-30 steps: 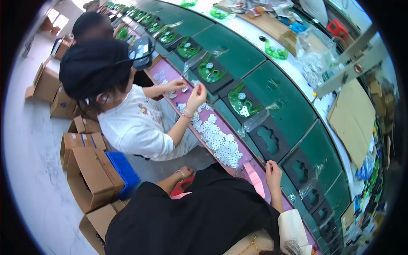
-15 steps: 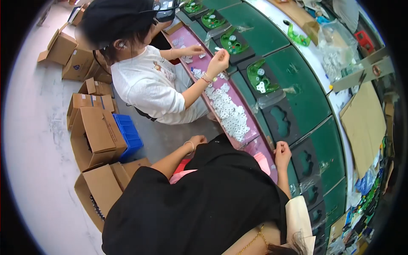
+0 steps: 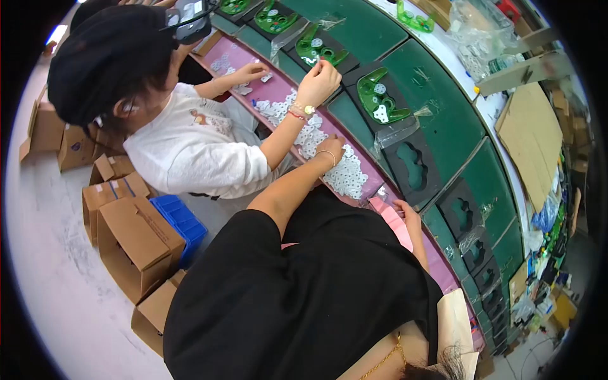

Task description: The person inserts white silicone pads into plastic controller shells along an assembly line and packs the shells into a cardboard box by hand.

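Note:
My left hand (image 3: 332,148), with a bracelet at its wrist, reaches down into a pile of small white plastic pieces (image 3: 346,176). Its fingertips are hidden among them, so whether it grips one is unclear. These pieces lie in a long pink trough (image 3: 375,163) along the belt. My right hand (image 3: 406,211) rests by the trough's near part, beside a pink cloth (image 3: 391,221); its fingers are loosely bent and apart, with nothing visible in them. The closest filled black foam holder carries a translucent green game controller shell (image 3: 380,100) with white pieces on it.
A co-worker in a white shirt (image 3: 196,152) sits to my left, one hand (image 3: 318,82) at another green controller shell (image 3: 316,47). Black foam holders (image 3: 411,168) line the green belt (image 3: 453,133). Cardboard boxes (image 3: 136,234) and a blue crate (image 3: 180,221) stand on the floor.
My left hand has moved from my lap forward into the white pieces. My right hand has lowered toward the trough. The view has shifted, and the co-worker's hand now reaches a green shell.

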The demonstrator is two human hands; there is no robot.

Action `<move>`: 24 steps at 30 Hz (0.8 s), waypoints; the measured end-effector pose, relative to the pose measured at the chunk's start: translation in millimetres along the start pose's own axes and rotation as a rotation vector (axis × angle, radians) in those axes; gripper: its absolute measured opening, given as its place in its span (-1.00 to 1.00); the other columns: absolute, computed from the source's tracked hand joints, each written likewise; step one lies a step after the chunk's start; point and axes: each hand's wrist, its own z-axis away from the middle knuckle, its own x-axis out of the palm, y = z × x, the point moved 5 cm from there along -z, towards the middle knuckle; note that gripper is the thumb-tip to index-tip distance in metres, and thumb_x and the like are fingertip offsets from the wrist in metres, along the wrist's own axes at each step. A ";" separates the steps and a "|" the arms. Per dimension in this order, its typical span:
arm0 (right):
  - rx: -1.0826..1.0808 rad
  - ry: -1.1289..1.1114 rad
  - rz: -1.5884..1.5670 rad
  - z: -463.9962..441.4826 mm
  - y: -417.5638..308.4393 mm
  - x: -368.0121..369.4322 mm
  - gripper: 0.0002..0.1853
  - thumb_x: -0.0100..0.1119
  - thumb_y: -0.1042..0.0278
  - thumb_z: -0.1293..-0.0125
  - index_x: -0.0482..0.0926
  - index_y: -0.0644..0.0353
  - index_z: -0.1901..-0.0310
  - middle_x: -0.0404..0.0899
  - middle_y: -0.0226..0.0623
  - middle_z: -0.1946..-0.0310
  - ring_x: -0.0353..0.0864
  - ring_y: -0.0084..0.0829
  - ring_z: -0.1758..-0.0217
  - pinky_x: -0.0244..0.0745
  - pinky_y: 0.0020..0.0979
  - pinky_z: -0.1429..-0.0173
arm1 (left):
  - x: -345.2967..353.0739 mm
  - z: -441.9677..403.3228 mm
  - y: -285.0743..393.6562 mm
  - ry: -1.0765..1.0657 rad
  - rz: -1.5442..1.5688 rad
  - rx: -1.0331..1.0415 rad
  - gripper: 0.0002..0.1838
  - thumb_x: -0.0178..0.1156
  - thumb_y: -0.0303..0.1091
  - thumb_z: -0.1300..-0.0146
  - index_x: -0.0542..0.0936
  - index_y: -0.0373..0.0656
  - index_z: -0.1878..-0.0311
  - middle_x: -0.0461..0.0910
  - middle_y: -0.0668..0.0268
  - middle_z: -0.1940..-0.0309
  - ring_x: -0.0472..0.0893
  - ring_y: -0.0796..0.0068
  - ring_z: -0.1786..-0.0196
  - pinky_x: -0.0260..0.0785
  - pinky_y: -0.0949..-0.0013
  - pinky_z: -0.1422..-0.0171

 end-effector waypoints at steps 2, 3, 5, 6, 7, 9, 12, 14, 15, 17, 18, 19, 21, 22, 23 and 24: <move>0.088 0.168 -0.117 -3.0 31.0 2.0 -0.71 0.22 0.40 -0.10 0.49 0.28 0.14 0.56 -0.29 0.37 0.47 -0.51 0.46 0.38 -0.52 0.39 | 3.0 -4.9 5.4 -0.080 -0.093 0.010 -0.60 0.23 -0.27 -0.03 0.47 -0.04 0.02 0.38 0.08 0.00 0.48 0.07 0.01 0.39 0.16 -0.01; 0.128 0.260 -0.180 -1.6 41.7 0.9 -0.71 0.24 0.37 -0.09 0.49 0.29 0.17 0.55 -0.29 0.39 0.46 -0.49 0.47 0.38 -0.50 0.40 | 3.6 -4.8 7.6 -0.089 -0.106 0.015 -0.59 0.24 -0.28 -0.01 0.46 -0.03 0.01 0.39 0.08 0.02 0.49 0.08 0.03 0.39 0.15 -0.01; 0.123 0.400 0.110 5.1 27.9 -9.4 -0.65 0.31 0.28 -0.03 0.44 0.31 0.24 0.51 -0.27 0.43 0.44 -0.45 0.50 0.38 -0.46 0.40 | 2.2 -4.0 13.9 -0.097 -0.136 0.032 -0.56 0.25 -0.30 0.02 0.45 -0.03 0.00 0.41 0.10 0.07 0.50 0.12 0.05 0.39 0.15 0.00; 0.122 0.464 0.257 6.7 19.1 -14.3 -0.61 0.35 0.24 0.00 0.42 0.33 0.27 0.48 -0.25 0.44 0.43 -0.43 0.51 0.38 -0.44 0.40 | 2.6 -4.1 15.4 -0.119 -0.152 0.031 -0.55 0.24 -0.31 -0.01 0.43 -0.01 -0.03 0.41 0.11 0.03 0.50 0.09 0.04 0.38 0.14 0.00; 0.164 0.539 0.236 7.3 15.3 -18.7 -0.57 0.37 0.19 0.03 0.40 0.31 0.30 0.46 -0.25 0.45 0.42 -0.45 0.48 0.37 -0.46 0.37 | 4.7 -5.6 13.6 -0.127 -0.155 0.042 -0.55 0.24 -0.31 -0.01 0.43 -0.01 -0.03 0.41 0.12 0.03 0.50 0.09 0.04 0.38 0.14 0.00; 0.246 0.676 0.192 5.9 11.1 -25.1 -0.49 0.42 0.08 0.09 0.35 0.29 0.35 0.42 -0.23 0.46 0.40 -0.50 0.41 0.36 -0.48 0.30 | 9.8 -9.5 7.5 -0.143 -0.161 0.053 -0.55 0.24 -0.31 -0.01 0.43 -0.01 -0.02 0.41 0.13 0.04 0.50 0.10 0.04 0.38 0.14 0.00; 0.187 0.701 0.415 -2.6 14.6 -28.1 -0.39 0.44 0.09 0.12 0.31 0.28 0.19 0.40 -0.19 0.42 0.43 -0.31 0.39 0.38 -0.34 0.25 | 11.4 -12.3 5.8 -0.150 -0.195 0.076 -0.57 0.23 -0.32 -0.01 0.43 0.00 -0.02 0.41 0.14 0.03 0.49 0.13 0.02 0.38 0.14 0.00; 0.190 0.681 0.539 -5.6 15.2 -28.2 -0.35 0.43 0.09 0.14 0.29 0.27 0.12 0.42 -0.15 0.33 0.46 -0.22 0.33 0.39 -0.27 0.21 | 13.8 -14.6 5.3 -0.151 -0.230 0.113 -0.56 0.22 -0.33 0.00 0.42 -0.03 -0.02 0.41 0.13 0.02 0.49 0.14 0.01 0.38 0.15 -0.01; 0.222 0.656 0.597 -5.1 9.9 -30.2 -0.33 0.43 0.10 0.14 0.28 0.25 0.08 0.43 -0.12 0.28 0.48 -0.17 0.29 0.40 -0.25 0.19 | 13.2 -14.5 4.8 -0.136 -0.252 0.111 -0.55 0.22 -0.32 0.00 0.42 -0.04 -0.03 0.40 0.13 0.01 0.49 0.14 0.01 0.38 0.15 -0.01; 0.274 0.606 0.680 -3.0 -2.2 -36.3 -0.30 0.42 0.11 0.14 0.26 0.22 0.01 0.44 -0.08 0.18 0.50 -0.09 0.20 0.41 -0.20 0.15 | 12.9 -13.6 4.9 -0.114 -0.293 0.114 -0.54 0.22 -0.32 0.00 0.41 -0.07 -0.03 0.40 0.12 0.00 0.49 0.14 0.00 0.38 0.15 -0.01; 0.300 0.580 0.705 -3.6 -9.2 -41.4 -0.29 0.41 0.11 0.14 0.25 0.21 -0.01 0.43 -0.07 0.13 0.50 -0.05 0.16 0.42 -0.18 0.14 | 8.4 -11.3 6.2 -0.100 -0.259 0.100 -0.55 0.21 -0.33 0.01 0.43 -0.11 -0.01 0.41 0.09 0.02 0.49 0.13 0.00 0.38 0.16 -0.02; 0.333 0.556 0.729 -3.7 -11.9 -46.5 -0.28 0.40 0.12 0.13 0.25 0.19 -0.04 0.42 -0.06 0.08 0.50 -0.02 0.11 0.42 -0.15 0.12 | -0.3 -7.0 12.9 -0.107 -0.227 0.119 -0.59 0.16 -0.36 -0.01 0.43 -0.11 0.00 0.42 0.09 0.03 0.48 0.12 -0.01 0.37 0.15 -0.02; 0.327 0.537 0.746 -4.2 -10.2 -57.7 -0.29 0.39 0.15 0.13 0.25 0.15 -0.06 0.41 -0.09 0.05 0.50 -0.03 0.09 0.45 -0.15 0.13 | -18.1 2.4 30.8 -0.136 -0.161 0.169 -0.66 0.06 -0.44 -0.06 0.44 -0.11 0.03 0.43 0.09 0.06 0.46 0.09 -0.02 0.36 0.12 -0.02; 0.312 0.527 0.751 -5.0 -10.0 -63.2 -0.28 0.40 0.14 0.13 0.25 0.15 -0.06 0.40 -0.09 0.07 0.51 -0.04 0.10 0.46 -0.15 0.15 | -29.4 6.9 40.8 -0.141 -0.108 0.201 -0.66 0.08 -0.43 -0.06 0.44 -0.13 0.03 0.44 0.11 0.08 0.46 0.08 0.01 0.36 0.14 0.00; 0.291 0.516 0.755 -7.6 -9.0 -69.1 -0.27 0.41 0.14 0.14 0.25 0.14 -0.07 0.40 -0.10 0.08 0.52 -0.05 0.11 0.47 -0.16 0.17 | -40.7 7.9 48.7 -0.142 -0.055 0.229 -0.66 0.10 -0.43 -0.07 0.43 -0.16 0.03 0.45 0.12 0.10 0.47 0.07 0.04 0.37 0.17 0.02; 0.302 0.525 0.757 -6.5 -1.5 -78.8 -0.27 0.41 0.14 0.15 0.25 0.14 -0.06 0.40 -0.11 0.09 0.52 -0.07 0.11 0.47 -0.17 0.17 | -49.2 1.0 59.7 -0.086 0.047 0.270 -0.66 0.10 -0.43 -0.08 0.42 -0.17 0.03 0.43 0.11 0.10 0.48 0.07 0.07 0.37 0.18 0.04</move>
